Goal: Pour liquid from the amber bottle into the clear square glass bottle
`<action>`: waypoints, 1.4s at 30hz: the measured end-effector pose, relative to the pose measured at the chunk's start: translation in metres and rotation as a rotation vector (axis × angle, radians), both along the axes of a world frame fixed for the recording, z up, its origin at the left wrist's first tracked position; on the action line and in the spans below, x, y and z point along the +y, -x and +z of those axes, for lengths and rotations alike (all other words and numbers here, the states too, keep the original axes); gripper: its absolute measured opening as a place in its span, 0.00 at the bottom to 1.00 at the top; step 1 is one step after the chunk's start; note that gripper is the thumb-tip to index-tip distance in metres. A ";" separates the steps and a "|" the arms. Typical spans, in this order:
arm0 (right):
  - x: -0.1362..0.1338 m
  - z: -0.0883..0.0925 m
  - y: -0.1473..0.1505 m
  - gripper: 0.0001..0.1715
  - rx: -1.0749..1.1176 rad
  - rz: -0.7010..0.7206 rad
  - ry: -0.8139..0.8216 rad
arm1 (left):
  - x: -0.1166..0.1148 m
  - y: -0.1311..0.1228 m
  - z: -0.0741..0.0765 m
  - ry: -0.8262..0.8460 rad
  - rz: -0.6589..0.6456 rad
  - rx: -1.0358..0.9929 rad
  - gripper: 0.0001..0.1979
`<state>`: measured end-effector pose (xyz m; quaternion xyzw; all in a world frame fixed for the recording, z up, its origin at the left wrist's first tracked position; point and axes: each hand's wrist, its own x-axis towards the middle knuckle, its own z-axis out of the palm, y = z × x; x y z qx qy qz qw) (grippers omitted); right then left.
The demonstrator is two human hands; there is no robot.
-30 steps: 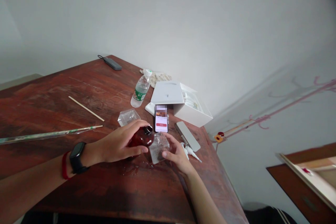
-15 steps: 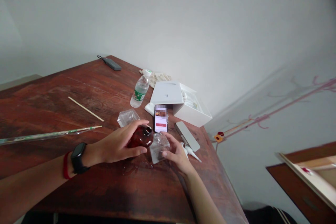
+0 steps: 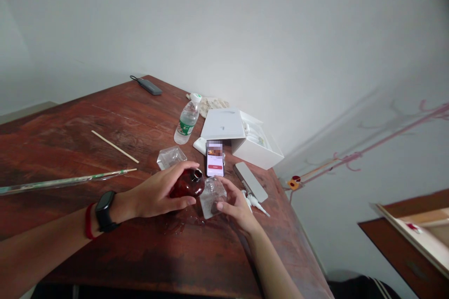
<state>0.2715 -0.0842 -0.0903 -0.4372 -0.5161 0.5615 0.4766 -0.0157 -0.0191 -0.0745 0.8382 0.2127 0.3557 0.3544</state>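
Observation:
My left hand (image 3: 164, 190) curls round a dark red-brown glass bottle (image 3: 187, 186) with an uncapped, open neck; the bottle's left side is hidden behind the hand. Right beside it, a clear square-sided container (image 3: 211, 202) is gripped by my right hand (image 3: 235, 203), thumb on the near side and fingers on the far side. Bottle and container are close together, perhaps touching. A second clear container (image 3: 171, 155) sits just beyond my left hand. Drops of liquid (image 3: 177, 225) wet the wood below the bottle.
Behind my hands are a lit phone (image 3: 215, 163), a water bottle (image 3: 187, 121) and an open white box (image 3: 257, 149). On the right lie a grey case (image 3: 249, 181) and white nozzle-like pieces (image 3: 257, 204). A loose chopstick (image 3: 115, 146) and a wrapped one (image 3: 70, 181) lie left on the table (image 3: 140, 252).
Both hands keep their hold on the bottle and the container. Only a very slight shift of the view shows.

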 end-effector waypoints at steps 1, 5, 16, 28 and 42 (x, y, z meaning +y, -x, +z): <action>0.000 0.000 0.000 0.42 -0.004 0.007 0.004 | -0.001 0.000 0.001 -0.003 -0.001 -0.004 0.35; 0.000 0.000 -0.001 0.42 0.007 0.013 0.017 | -0.001 -0.001 0.004 0.004 -0.007 -0.003 0.35; 0.001 0.000 0.001 0.41 0.049 0.018 0.027 | 0.004 -0.001 -0.002 -0.013 -0.027 -0.001 0.35; 0.001 -0.002 0.000 0.42 0.026 0.001 0.013 | 0.001 0.000 -0.004 0.020 0.010 0.011 0.36; 0.001 -0.002 -0.001 0.41 0.030 -0.012 -0.007 | 0.013 0.000 -0.019 0.080 -0.010 -0.031 0.47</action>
